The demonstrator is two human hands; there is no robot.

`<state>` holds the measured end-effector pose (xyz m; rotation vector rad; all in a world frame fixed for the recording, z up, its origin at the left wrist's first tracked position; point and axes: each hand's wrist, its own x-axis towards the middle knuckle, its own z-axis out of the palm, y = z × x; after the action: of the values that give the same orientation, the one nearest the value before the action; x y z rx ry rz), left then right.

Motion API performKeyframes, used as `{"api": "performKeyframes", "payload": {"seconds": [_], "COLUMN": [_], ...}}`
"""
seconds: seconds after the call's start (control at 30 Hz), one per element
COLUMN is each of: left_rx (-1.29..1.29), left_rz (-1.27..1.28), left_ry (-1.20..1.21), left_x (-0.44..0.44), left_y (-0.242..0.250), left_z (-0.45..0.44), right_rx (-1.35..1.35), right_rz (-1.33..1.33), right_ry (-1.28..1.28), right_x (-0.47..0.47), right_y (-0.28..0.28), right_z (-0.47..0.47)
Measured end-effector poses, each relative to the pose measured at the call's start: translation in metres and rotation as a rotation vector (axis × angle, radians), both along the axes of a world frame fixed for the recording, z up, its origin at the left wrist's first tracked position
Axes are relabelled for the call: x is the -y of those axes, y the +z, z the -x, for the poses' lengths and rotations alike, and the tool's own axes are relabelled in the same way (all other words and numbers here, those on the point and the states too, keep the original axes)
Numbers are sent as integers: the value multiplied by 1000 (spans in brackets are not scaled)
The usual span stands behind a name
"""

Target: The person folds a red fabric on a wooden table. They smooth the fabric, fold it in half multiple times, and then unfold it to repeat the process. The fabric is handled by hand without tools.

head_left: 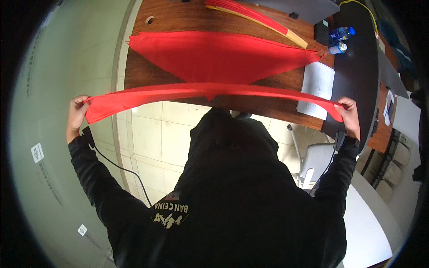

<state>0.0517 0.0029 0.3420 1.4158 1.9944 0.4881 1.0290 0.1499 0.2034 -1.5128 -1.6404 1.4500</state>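
A long red cloth (161,92) is stretched sideways in front of my body, folded into a band with a small point hanging at its middle. My left hand (79,109) pinches one end, where a corner droops. The other end is pinched in my right hand (349,109). Beyond the band, a second red cloth (228,55) lies spread in a wide triangle on the wooden desk (147,68), its side tips frayed or tasselled. The band hides the near point of that triangle.
At the back lies a folded red cloth stack (248,13) with a yellow strip along it. A blue-capped bottle (340,34) and a can (338,48) stand at right, near white papers (316,88). A glass partition (50,134) rises at left; a grey chair (318,159) stands right.
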Motion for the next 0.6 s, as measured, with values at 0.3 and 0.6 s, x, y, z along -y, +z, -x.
{"api": "performKeyframes", "payload": {"seconds": [0.3, 0.6], "left_rx": [-91, -210], "left_rz": [155, 278], "left_ry": [-280, -324], "left_x": [-155, -315], "left_y": [-90, -298], "left_z": [50, 64], "right_rx": [246, 725], "right_rz": [129, 96], "right_ry": [-21, -143], "right_x": [-97, -219], "right_y": [-84, -232], "right_z": [25, 64]}}
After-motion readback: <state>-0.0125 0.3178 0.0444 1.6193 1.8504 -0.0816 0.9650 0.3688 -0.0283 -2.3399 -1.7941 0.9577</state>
